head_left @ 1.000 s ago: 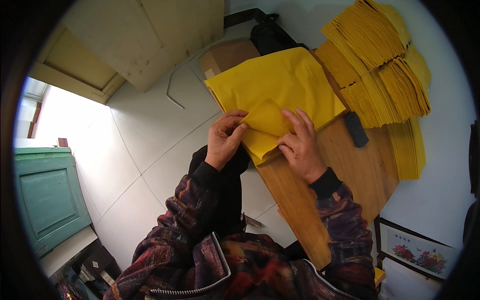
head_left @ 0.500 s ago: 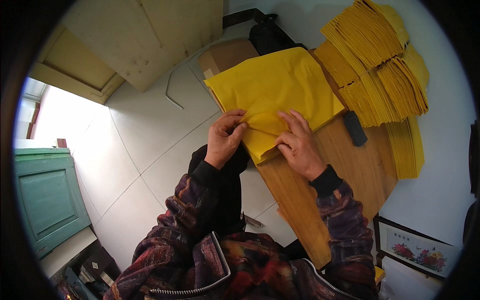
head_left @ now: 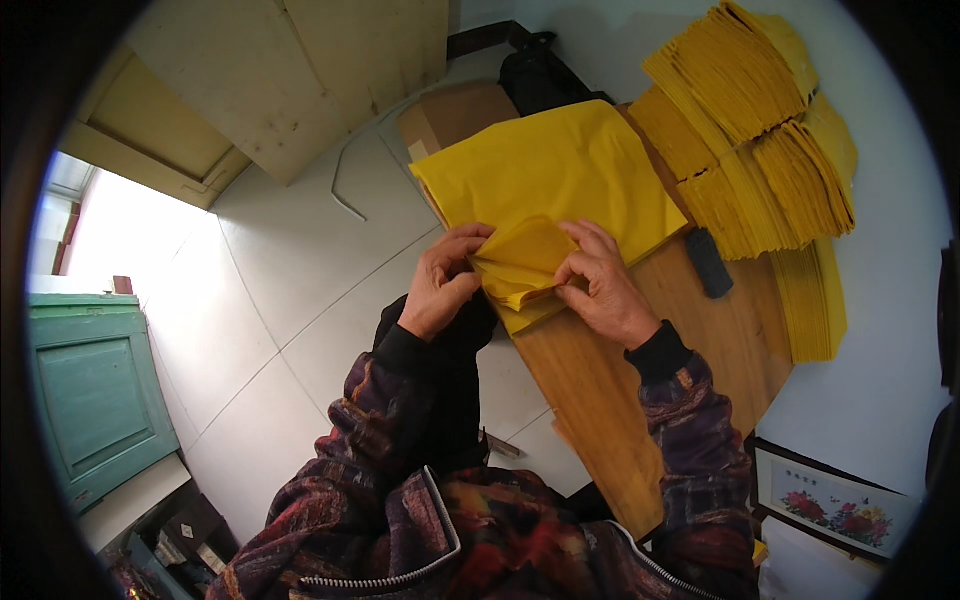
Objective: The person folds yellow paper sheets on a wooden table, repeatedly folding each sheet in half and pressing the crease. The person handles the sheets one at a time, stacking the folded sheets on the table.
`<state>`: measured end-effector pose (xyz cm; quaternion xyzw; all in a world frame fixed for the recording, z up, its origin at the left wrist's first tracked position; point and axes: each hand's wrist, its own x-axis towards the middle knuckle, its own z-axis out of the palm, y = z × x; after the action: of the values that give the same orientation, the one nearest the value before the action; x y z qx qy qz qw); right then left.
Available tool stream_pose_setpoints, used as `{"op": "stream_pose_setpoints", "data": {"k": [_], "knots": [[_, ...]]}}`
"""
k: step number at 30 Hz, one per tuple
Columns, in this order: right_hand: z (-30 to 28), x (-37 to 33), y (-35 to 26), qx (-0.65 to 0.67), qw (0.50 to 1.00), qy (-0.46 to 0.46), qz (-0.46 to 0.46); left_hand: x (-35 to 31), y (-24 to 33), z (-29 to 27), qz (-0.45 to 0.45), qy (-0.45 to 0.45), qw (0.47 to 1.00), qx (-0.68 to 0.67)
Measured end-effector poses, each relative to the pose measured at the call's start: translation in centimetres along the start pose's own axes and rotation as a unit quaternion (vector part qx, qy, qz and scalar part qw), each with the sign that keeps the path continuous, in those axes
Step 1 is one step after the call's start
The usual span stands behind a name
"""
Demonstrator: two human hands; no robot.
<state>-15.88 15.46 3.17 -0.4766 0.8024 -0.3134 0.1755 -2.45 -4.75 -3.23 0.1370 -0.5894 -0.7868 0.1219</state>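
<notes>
A pile of large yellow sheets (head_left: 570, 160), thin like paper, lies on a wooden bench top. At its near end the upper yellow sheet (head_left: 525, 252) is bent up into a hollow, pocket-like fold with layered edges. My left hand (head_left: 440, 285) pinches the left side of this fold between thumb and fingers. On the fold's right side, my right hand (head_left: 607, 288) is closed with thumb and index finger on the sheet's edge. A dark grey block (head_left: 709, 263) rests on the wood, right of the pile.
Tall stacks of folded yellow sheets (head_left: 735, 150) stand against the wall at the right. The wooden bench top (head_left: 640, 385) runs toward me. A cardboard box (head_left: 455, 115) sits beyond the pile, and a bent thin rod (head_left: 345, 190) lies on the tiled floor.
The fold between my hands has risen and opened wider. My left hand has shifted slightly left and my right hand slightly right, both still gripping the sheet.
</notes>
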Motion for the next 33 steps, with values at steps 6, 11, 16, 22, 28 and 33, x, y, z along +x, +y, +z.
{"op": "stream_pose_setpoints", "data": {"k": [6,11,16,22,28,33], "knots": [[-0.1,0.0,-0.2,0.004,1.0,0.004,0.001,0.3,-0.9,0.4,0.068,-0.009,0.998,0.012],[0.2,-0.7,-1.1,-0.08,0.992,0.091,-0.034,0.8,-1.8,0.9,0.087,0.052,0.991,0.084],[0.9,-2.1,-1.5,-0.189,0.957,0.192,-0.109,1.0,-2.2,1.3,0.123,0.099,0.981,0.115],[1.3,-2.2,-1.2,-0.24,0.954,0.119,-0.133,0.8,-2.0,1.3,0.099,0.088,0.984,0.123],[1.1,-1.6,-1.5,-0.152,0.982,0.085,-0.078,0.7,-1.7,1.2,0.098,0.078,0.986,0.112],[0.5,-0.7,-1.5,-0.097,0.993,0.056,-0.049,0.7,-1.8,1.0,0.108,0.074,0.985,0.11]]}}
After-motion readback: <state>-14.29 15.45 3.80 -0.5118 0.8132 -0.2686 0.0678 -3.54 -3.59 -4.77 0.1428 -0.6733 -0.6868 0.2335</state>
